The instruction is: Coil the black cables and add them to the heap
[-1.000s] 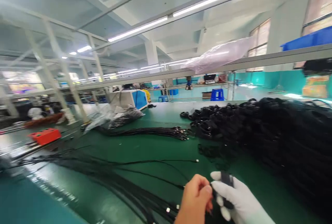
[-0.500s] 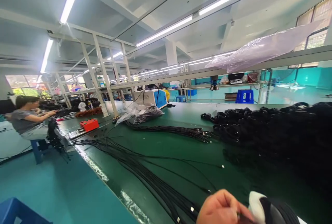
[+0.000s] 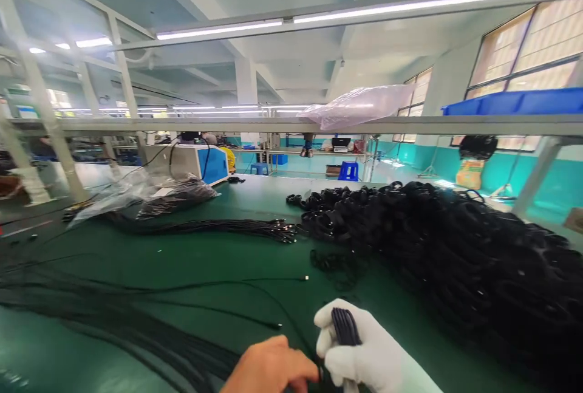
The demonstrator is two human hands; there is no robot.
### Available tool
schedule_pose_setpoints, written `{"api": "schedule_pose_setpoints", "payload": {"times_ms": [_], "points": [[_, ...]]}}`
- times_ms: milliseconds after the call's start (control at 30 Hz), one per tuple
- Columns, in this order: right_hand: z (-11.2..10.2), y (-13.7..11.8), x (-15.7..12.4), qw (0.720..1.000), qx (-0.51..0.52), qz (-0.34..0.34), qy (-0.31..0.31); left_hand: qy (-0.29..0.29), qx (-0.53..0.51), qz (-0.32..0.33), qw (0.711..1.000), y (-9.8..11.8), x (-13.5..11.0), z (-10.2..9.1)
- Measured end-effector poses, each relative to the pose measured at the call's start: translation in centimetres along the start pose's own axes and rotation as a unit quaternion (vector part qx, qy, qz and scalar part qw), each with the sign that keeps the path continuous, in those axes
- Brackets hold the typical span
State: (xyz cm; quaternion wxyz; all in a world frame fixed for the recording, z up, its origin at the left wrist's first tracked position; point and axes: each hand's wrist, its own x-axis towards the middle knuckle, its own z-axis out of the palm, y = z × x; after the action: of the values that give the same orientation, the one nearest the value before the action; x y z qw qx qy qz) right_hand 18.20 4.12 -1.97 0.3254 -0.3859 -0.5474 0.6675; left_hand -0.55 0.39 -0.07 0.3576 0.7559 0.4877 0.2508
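Note:
My right hand (image 3: 364,350), in a white glove, is closed around a coiled black cable (image 3: 346,326) at the lower middle of the view. Just left of it is my bare left hand (image 3: 273,365), its fingers pinched close to the underside of the coil. Whatever those fingertips hold is too small and too hidden to name. Left of my hands, long loose black cables (image 3: 136,326) stretch over the green table (image 3: 237,259). Two separate cable ends with small light-coloured tips lie just beyond my hands. Some thin black loops (image 3: 334,262) rest on the table ahead.
A large heap of coiled black cables (image 3: 455,259) covers the right side. Farther back lie a cable bundle (image 3: 228,227), a clear plastic bag (image 3: 177,192) and a blue-and-white machine (image 3: 191,162). An overhead shelf (image 3: 255,124) carries a plastic sheet (image 3: 359,104) and a blue bin (image 3: 514,101).
The view has swung right, so the seated person on the left is out of sight. My gloved right hand and the coil in it now show more fully.

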Motion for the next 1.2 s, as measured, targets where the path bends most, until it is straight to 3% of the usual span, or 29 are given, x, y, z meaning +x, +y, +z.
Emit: {"api": "schedule_pose_setpoints", "payload": {"times_ms": [100,200,267,333,433,600,800,867,933,1033,1133,1200], "points": [[0.0,-0.2,0.6,0.997,0.056,0.019,-0.043,0.037,0.033,-0.044,0.998,1.1,0.9,-1.4],[0.4,0.5,1.3,0.994,0.022,-0.036,-0.096,0.02,0.005,-0.037,0.999,1.5,1.2,-1.8],[1.0,1.3,2.1,0.992,-0.016,-0.106,-0.071,-0.005,-0.006,-0.038,0.999,1.8,1.2,-1.7],[1.6,2.4,3.0,0.988,-0.051,-0.143,-0.004,-0.019,0.0,-0.062,0.998,2.2,1.2,-1.4],[1.9,4.1,4.4,0.987,-0.079,-0.127,0.059,-0.031,0.064,-0.103,0.992,3.1,1.6,-0.5],[1.2,5.0,4.5,0.981,-0.145,-0.101,0.078,-0.044,0.206,-0.128,0.969,3.3,3.0,0.1],[0.4,1.4,1.4,0.961,-0.224,-0.14,0.085,-0.122,0.034,-0.074,0.989,0.8,3.5,-1.3],[0.4,0.5,0.5,0.978,-0.152,-0.14,0.034,-0.074,0.078,-0.095,0.99,0.2,3.4,-0.8],[0.4,0.4,0.2,0.989,0.035,-0.138,-0.045,-0.05,0.11,-0.115,0.986,0.0,3.4,-0.1],[0.5,1.2,0.7,0.949,0.244,-0.136,-0.147,-0.061,-0.048,-0.168,0.983,0.5,3.4,0.4],[0.3,2.7,2.1,0.916,0.284,-0.174,-0.224,0.001,-0.309,-0.143,0.94,1.1,3.4,0.0],[0.1,3.6,2.7,0.911,0.286,-0.18,-0.236,0.053,-0.401,-0.089,0.91,1.2,3.2,-0.2]]}}
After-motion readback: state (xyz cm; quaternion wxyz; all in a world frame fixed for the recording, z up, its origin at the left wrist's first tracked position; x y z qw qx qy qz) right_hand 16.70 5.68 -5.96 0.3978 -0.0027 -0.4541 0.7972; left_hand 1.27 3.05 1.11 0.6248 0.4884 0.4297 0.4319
